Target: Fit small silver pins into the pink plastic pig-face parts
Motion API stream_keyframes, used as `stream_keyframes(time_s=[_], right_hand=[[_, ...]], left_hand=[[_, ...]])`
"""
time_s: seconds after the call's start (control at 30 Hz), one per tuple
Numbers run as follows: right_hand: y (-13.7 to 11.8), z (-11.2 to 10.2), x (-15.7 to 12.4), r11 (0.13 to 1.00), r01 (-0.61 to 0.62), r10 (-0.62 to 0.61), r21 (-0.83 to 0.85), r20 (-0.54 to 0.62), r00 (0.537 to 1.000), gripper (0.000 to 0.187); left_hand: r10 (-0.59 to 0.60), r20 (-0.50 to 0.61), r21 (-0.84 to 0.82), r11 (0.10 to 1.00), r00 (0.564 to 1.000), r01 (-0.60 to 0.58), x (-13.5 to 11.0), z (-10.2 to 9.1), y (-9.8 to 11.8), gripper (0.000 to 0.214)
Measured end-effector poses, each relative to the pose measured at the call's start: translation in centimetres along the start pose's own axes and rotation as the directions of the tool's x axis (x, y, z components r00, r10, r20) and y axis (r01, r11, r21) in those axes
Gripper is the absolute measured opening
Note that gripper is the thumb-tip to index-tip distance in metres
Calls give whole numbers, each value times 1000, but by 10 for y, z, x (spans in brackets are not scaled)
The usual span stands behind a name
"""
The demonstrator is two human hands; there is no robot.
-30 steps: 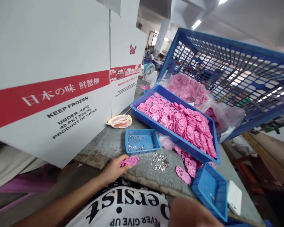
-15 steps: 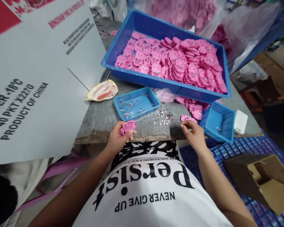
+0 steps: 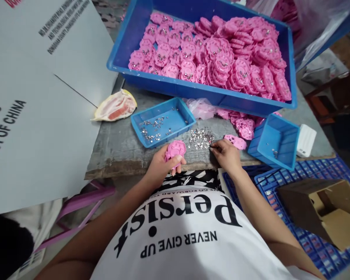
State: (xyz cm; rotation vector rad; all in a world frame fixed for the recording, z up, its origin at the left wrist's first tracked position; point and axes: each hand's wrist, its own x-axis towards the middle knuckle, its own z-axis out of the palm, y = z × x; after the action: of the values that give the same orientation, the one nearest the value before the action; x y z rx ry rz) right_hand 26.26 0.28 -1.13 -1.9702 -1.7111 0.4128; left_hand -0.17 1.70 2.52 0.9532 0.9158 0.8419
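My left hand [image 3: 163, 165] is closed round a pink flower-shaped piece [image 3: 175, 149], held face up at the near edge of the grey table [image 3: 119, 149]. My right hand [image 3: 226, 153] pinches at the right side of a heap of small silver bits [image 3: 200, 138]; what its fingertips hold is too small to make out. A few loose pink pieces [image 3: 239, 136] lie just beyond that hand. Behind them stands a big blue tray [image 3: 175, 86] heaped with several pink pieces.
A small blue tray [image 3: 181, 116] with silver bits sits left of the heap, another small blue tray [image 3: 275, 142] to the right beside a white block [image 3: 306, 140]. A large white carton [image 3: 32, 97] fills the left. A brown box [image 3: 323, 206] rests on a blue crate.
The view has tilted down onto the table. My left hand moved right with the pink piece. My right hand came into view, then reached to the silver heap.
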Motion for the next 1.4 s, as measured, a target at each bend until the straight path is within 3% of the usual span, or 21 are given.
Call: stream_keyframes(time_s=[0.17, 0.47, 0.77, 1.07, 1.4], right_hand=[[-13, 3, 0, 984, -11, 13, -180, 14, 1000, 11], [-5, 8, -2, 983, 76, -82, -168, -26, 996, 17], [13, 5, -3, 979, 188, -180, 73, -99, 979, 11], [14, -7, -6, 961, 239, -230, 141, -80, 970, 7], [1, 5, -6, 982, 151, -157, -113, -46, 987, 10]], left_hand=[[-66, 33, -6, 998, 997, 66, 10, 9, -2, 30], [-180, 106, 107, 980, 978, 169, 20, 11, 1, 26], [-232, 141, 121, 969, 963, 216, 33, 14, -2, 30], [-292, 182, 87, 956, 939, 280, 51, 26, 2, 30], [-290, 162, 125, 954, 943, 272, 52, 30, 10, 27]])
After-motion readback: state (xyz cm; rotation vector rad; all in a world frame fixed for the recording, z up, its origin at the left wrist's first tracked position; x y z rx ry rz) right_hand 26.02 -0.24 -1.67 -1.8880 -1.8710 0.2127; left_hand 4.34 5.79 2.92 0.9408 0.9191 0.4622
